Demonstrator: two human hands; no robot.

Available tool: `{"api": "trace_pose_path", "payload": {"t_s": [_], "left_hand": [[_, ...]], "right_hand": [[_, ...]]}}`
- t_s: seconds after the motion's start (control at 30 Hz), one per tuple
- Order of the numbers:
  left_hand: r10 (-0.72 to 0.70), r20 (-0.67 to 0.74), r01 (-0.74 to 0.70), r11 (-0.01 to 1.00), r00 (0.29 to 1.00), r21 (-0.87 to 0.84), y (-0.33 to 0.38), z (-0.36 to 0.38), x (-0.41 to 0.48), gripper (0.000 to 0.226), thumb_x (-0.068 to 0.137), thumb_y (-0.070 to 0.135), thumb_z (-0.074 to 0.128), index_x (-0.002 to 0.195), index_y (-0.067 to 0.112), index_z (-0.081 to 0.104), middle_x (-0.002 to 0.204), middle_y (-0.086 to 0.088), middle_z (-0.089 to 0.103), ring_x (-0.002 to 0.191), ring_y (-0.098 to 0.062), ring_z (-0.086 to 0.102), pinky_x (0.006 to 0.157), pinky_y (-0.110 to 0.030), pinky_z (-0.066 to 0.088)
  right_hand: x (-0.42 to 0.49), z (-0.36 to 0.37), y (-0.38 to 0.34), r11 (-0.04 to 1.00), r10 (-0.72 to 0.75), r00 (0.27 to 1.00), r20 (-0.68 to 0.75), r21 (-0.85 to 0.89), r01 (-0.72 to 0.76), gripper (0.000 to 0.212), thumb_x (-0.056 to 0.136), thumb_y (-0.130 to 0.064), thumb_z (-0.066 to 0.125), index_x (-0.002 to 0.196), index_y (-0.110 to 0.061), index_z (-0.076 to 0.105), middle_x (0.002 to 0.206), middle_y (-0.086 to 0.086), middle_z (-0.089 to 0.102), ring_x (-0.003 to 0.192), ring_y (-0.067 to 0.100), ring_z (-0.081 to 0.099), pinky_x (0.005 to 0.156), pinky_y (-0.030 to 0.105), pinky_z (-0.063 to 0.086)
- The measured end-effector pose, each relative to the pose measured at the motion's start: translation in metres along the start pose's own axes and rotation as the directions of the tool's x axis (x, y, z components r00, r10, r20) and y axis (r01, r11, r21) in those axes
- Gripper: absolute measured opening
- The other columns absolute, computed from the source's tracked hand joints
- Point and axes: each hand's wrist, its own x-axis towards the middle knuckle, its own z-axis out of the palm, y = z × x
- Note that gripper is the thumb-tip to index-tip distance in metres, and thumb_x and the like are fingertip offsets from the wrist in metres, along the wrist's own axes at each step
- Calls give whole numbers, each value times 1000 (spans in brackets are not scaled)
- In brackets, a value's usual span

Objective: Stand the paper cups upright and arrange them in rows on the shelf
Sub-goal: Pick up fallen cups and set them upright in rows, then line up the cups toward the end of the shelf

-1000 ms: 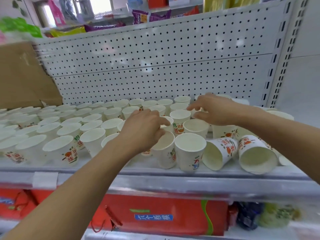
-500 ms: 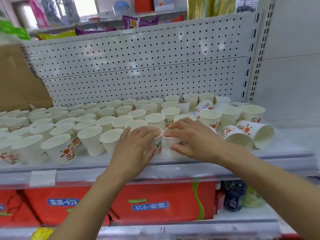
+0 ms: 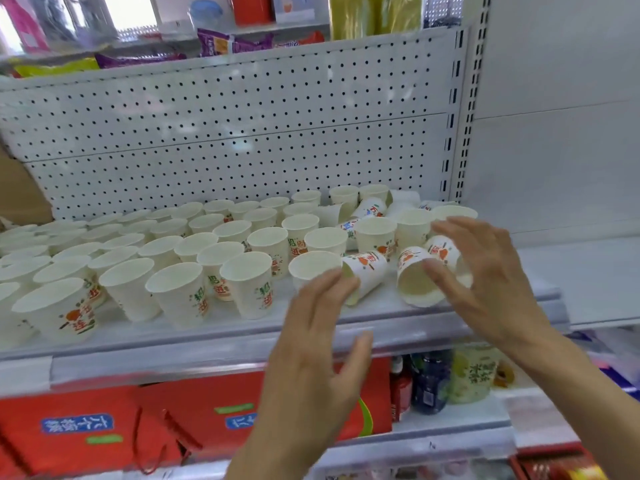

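Note:
Several white paper cups with red and green print stand upright in rows (image 3: 180, 258) across the left and middle of the white shelf (image 3: 214, 336). At the right end several cups lie on their sides, among them one (image 3: 369, 271) beside an upright front cup (image 3: 313, 268) and another (image 3: 414, 282) with its mouth toward me. My left hand (image 3: 318, 344) hovers open in front of the shelf edge, below the upright front cup. My right hand (image 3: 485, 282) is open, fingers spread over the tipped cups, holding nothing.
A white pegboard back panel (image 3: 242, 133) rises behind the cups and a slotted upright (image 3: 465, 116) closes the right end. Below the shelf are red bags (image 3: 166, 420) and bottles (image 3: 433, 382). Snack packets (image 3: 228, 43) sit on the shelf above.
Both hands have let go of the two front cups and drawn back and rightward; the right hand now hovers over the tipped cups. The view has shifted right.

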Motion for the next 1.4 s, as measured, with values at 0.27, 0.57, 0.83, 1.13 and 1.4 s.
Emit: {"api": "trace_pose_path", "payload": {"t_s": [0.27, 0.57, 0.83, 1.13, 1.4], "left_hand": [[-195, -104, 202, 977, 975, 71, -5, 74, 25, 65, 85, 46, 48, 144, 26, 30, 152, 5, 25, 143, -10, 21, 117, -28, 20], [-356, -57, 359, 901, 933, 244, -32, 81, 60, 82, 78, 25, 75, 145, 11, 31, 145, -8, 32, 136, -19, 27, 110, -24, 18], [-441, -47, 442, 882, 896, 166, -30, 86, 61, 77, 78, 30, 75, 143, 26, 34, 139, 5, 40, 126, -14, 41, 103, -36, 39], [-417, -41, 415, 883, 908, 220, -34, 84, 57, 75, 77, 52, 69, 140, 33, 34, 138, 9, 43, 115, -18, 52, 89, -42, 48], [-329, -141, 355, 903, 934, 243, -32, 70, 67, 78, 74, 64, 59, 143, 36, 36, 130, 1, 48, 122, -17, 42, 98, -35, 36]], "right_hand": [[2, -3, 49, 980, 197, 957, 213, -3, -201, 68, 84, -55, 57, 142, -28, 34, 140, 1, 35, 129, 21, 36, 98, 36, 36], [11, 0, 70, 993, 90, 927, 363, 39, -112, 73, 79, -43, 61, 144, -33, 29, 143, -4, 23, 127, 21, 36, 88, 38, 46], [20, -1, 72, 1000, 17, 905, 426, 1, -19, 76, 75, -48, 67, 138, -45, 25, 144, -6, 16, 125, 21, 33, 75, 37, 48], [27, -2, 74, 999, 28, 893, 449, -40, -12, 69, 78, -45, 66, 137, -35, 32, 135, -1, 31, 118, 21, 39, 82, 37, 48], [41, -14, 79, 997, 25, 870, 492, -79, 16, 67, 81, -42, 63, 137, -33, 28, 134, 0, 34, 115, 21, 40, 80, 32, 42]]}}
